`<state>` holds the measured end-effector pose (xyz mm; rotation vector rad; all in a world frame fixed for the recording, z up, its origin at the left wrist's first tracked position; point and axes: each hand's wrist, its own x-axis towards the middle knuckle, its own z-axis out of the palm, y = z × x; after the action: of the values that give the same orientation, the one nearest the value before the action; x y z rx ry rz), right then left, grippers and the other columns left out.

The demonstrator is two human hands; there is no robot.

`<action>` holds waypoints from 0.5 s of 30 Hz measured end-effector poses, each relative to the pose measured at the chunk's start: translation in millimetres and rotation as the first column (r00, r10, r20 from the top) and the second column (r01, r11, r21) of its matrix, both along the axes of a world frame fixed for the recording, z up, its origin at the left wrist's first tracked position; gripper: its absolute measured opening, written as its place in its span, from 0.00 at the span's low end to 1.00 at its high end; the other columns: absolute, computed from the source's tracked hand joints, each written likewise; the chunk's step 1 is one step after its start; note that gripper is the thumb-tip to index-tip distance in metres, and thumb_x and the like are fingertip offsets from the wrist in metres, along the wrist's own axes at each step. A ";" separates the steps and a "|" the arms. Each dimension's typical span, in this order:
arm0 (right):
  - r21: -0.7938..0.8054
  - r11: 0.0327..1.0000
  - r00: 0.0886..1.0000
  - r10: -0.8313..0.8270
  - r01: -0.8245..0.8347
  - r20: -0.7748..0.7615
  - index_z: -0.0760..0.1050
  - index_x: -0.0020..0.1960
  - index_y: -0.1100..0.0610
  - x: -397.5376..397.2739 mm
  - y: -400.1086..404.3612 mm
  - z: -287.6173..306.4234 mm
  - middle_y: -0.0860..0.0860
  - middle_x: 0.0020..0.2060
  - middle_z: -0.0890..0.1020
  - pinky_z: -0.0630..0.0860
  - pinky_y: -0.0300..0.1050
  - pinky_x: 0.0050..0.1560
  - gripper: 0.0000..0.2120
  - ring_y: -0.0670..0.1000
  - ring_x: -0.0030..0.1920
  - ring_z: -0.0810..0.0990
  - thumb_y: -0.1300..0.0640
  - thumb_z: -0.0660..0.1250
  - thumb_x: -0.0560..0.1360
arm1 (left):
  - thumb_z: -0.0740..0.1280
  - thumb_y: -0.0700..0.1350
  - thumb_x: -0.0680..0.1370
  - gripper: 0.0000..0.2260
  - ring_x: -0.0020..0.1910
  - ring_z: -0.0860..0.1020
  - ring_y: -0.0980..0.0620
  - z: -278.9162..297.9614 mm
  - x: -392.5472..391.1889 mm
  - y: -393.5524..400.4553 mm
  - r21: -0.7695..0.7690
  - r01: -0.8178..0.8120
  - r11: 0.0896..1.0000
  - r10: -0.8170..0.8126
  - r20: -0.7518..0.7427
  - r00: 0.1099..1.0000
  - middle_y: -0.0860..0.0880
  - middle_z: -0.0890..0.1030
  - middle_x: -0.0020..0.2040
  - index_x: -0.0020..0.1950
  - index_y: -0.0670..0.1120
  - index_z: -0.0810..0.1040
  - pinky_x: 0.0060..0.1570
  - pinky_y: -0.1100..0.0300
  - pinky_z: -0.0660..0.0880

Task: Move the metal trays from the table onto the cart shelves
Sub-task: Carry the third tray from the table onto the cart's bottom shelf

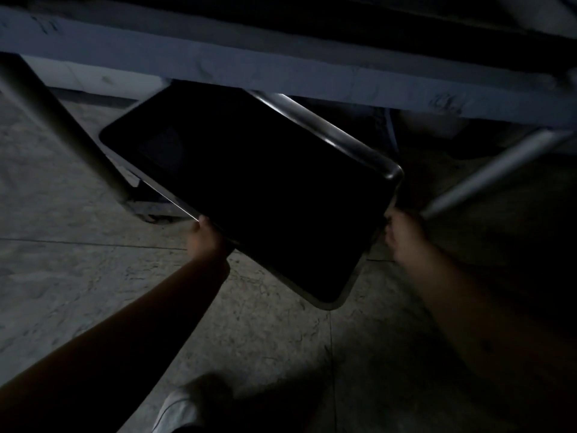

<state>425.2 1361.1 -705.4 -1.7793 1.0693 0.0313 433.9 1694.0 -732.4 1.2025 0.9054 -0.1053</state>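
The scene is very dark. A large rectangular metal tray (pixel 337 132) with rounded corners hangs tilted in mid-air, its inside black in shadow and its far rim catching light. My left hand (pixel 204 237) grips its near left edge. My right hand (pixel 402 232) holds its right edge near the corner. The tray's far end reaches under a pale horizontal shelf edge of the cart (pixel 218 67), which crosses the top of the view.
A round metal cart leg (pixel 62 126) slants down at left to a wheel base (pixel 150 207). Another metal leg (pixel 493 173) slants at right. Below is a grey tiled floor (pixel 78 276). My shoe (pixel 178 410) shows at the bottom.
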 end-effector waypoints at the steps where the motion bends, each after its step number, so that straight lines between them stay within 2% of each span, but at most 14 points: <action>1: -0.132 0.990 0.998 0.048 -0.051 -0.027 0.78 0.53 0.57 -17.5 10.8 -4.5 0.50 0.40 0.77 0.74 0.48 0.45 0.12 0.50 0.41 0.76 0.50 0.62 0.77 | 0.54 0.51 0.83 0.15 0.54 0.81 0.41 -1.6 1.2 -3.7 0.049 -0.008 0.999 0.009 -0.012 1.000 0.40 0.81 0.55 0.55 0.44 0.76 0.50 0.47 0.81; 2: -0.215 0.972 0.995 0.088 -0.094 -0.037 0.78 0.54 0.54 -37.3 23.1 -12.1 0.50 0.42 0.78 0.75 0.50 0.47 0.11 0.52 0.43 0.77 0.50 0.62 0.77 | 0.54 0.51 0.83 0.15 0.55 0.80 0.40 -2.0 1.5 -7.5 0.108 -0.018 0.994 0.020 -0.015 1.000 0.40 0.80 0.56 0.54 0.45 0.76 0.54 0.45 0.79; 3: -0.224 0.966 0.991 0.127 -0.131 -0.031 0.77 0.53 0.52 -57.8 36.9 -18.4 0.50 0.42 0.79 0.78 0.51 0.44 0.09 0.52 0.42 0.79 0.50 0.62 0.78 | 0.54 0.51 0.83 0.15 0.53 0.80 0.41 -1.2 1.2 -10.0 0.161 -0.030 0.987 0.031 -0.003 1.000 0.40 0.80 0.55 0.54 0.45 0.76 0.54 0.46 0.79; 5: -0.163 0.973 0.986 0.166 -0.162 0.011 0.76 0.52 0.51 -80.2 52.6 -25.2 0.52 0.40 0.81 0.78 0.46 0.32 0.08 0.50 0.34 0.80 0.51 0.60 0.79 | 0.53 0.51 0.83 0.15 0.44 0.79 0.47 -0.6 -0.6 -12.7 0.187 -0.037 0.982 0.035 0.017 0.999 0.45 0.80 0.48 0.55 0.44 0.76 0.38 0.57 0.78; 6: -0.157 0.973 0.985 0.171 -0.167 0.017 0.76 0.55 0.52 -78.0 49.4 -27.3 0.53 0.44 0.82 0.76 0.43 0.32 0.10 0.50 0.37 0.80 0.52 0.59 0.79 | 0.54 0.51 0.83 0.15 0.39 0.79 0.51 -0.6 -1.7 -14.2 0.123 -0.024 0.992 0.020 0.031 0.999 0.47 0.79 0.44 0.55 0.44 0.76 0.31 0.60 0.75; 8: -0.171 0.972 0.987 0.163 -0.162 -0.007 0.74 0.64 0.55 -53.8 30.7 -27.6 0.54 0.55 0.79 0.73 0.43 0.47 0.16 0.54 0.51 0.79 0.50 0.59 0.79 | 0.55 0.50 0.83 0.13 0.30 0.77 0.55 -0.2 -2.9 -20.3 -0.033 0.049 0.998 -0.046 0.089 0.995 0.47 0.77 0.38 0.51 0.44 0.76 0.24 0.65 0.71; 10: -0.170 0.979 0.994 0.108 -0.112 -0.031 0.74 0.64 0.58 -21.4 6.2 -23.1 0.57 0.55 0.79 0.71 0.47 0.51 0.18 0.56 0.54 0.77 0.49 0.61 0.79 | 0.57 0.47 0.83 0.12 0.23 0.75 0.57 2.5 -1.9 -31.8 -0.108 0.127 0.986 -0.111 0.150 0.982 0.46 0.75 0.34 0.47 0.43 0.76 0.22 0.66 0.69; 12: -0.257 0.963 0.996 0.070 -0.083 -0.058 0.76 0.61 0.59 2.3 -10.1 -16.0 0.60 0.54 0.80 0.73 0.50 0.53 0.16 0.59 0.55 0.78 0.52 0.64 0.77 | 0.59 0.44 0.83 0.10 0.25 0.79 0.56 5.6 0.7 -43.9 -0.131 0.189 0.973 -0.167 0.163 0.972 0.45 0.78 0.35 0.51 0.41 0.77 0.24 0.65 0.73; 15: -0.451 0.884 0.992 0.117 -0.126 -0.048 0.74 0.62 0.57 1.1 -3.7 -2.1 0.59 0.58 0.79 0.73 0.49 0.56 0.17 0.60 0.59 0.76 0.55 0.68 0.75 | 0.58 0.45 0.83 0.13 0.36 0.84 0.53 9.6 3.1 -53.6 -0.158 0.292 0.943 -0.266 0.170 0.949 0.43 0.83 0.45 0.62 0.40 0.76 0.32 0.61 0.77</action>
<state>426.3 1357.3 -707.4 -2.2711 1.0330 -0.1365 437.0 1640.4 -722.8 1.1456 0.5787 -0.3183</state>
